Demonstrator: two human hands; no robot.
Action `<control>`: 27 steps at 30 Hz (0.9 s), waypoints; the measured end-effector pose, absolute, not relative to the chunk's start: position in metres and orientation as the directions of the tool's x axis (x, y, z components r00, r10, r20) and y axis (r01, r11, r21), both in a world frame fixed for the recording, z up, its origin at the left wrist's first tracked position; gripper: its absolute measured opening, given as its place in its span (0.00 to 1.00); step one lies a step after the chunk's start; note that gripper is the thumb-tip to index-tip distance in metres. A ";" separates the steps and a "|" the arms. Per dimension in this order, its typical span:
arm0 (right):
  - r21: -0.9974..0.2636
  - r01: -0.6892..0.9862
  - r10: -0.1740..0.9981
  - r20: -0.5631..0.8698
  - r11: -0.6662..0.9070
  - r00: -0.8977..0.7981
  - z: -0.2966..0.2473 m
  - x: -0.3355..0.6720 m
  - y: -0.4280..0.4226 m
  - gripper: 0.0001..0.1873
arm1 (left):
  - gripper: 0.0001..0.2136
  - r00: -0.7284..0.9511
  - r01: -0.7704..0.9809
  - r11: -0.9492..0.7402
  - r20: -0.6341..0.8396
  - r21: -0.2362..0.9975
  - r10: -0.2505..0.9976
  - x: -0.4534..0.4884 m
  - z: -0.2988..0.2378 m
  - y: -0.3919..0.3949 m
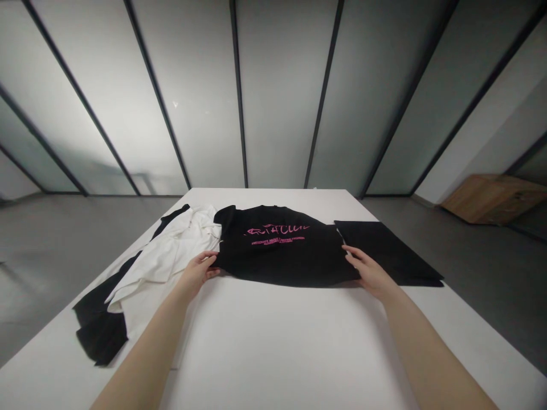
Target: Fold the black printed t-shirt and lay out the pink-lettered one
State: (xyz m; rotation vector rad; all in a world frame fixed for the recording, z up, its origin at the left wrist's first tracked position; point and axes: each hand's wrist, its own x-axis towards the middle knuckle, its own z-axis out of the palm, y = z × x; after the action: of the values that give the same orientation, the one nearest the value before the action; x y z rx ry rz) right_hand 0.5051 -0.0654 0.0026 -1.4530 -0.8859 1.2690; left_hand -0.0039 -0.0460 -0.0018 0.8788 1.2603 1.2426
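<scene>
A black T-shirt (282, 262) with pink lettering lies across the middle of the table, its near edge lifted a little toward me. My left hand (200, 272) pinches its left side, thumb underneath and fingers on top. At the opposite side, my right hand (368, 272) grips the right edge in the same way. Left of the T-shirt is a loose heap of white clothing (164, 256), partly over a black garment (102, 336). A flat, folded black garment (384, 250) rests just beyond my right hand.
The white table (282, 353) stretches away from me toward a wall of frosted glass panels (277, 102) with dark frames. Grey floor surrounds it. A wooden cabinet (491, 199) stands on the floor at the far right.
</scene>
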 end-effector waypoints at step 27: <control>-0.808 0.405 0.900 -0.425 -0.427 0.102 0.014 0.536 -0.078 0.38 | 0.37 0.161 0.441 0.406 -0.516 0.800 0.841 -0.032 0.034 -0.077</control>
State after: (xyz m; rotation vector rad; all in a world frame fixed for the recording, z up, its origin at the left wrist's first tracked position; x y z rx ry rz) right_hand 0.5363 -0.0782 0.0137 -1.8866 -1.2706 1.2987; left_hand -0.0319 -0.0769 0.0340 1.2130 1.4665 0.4191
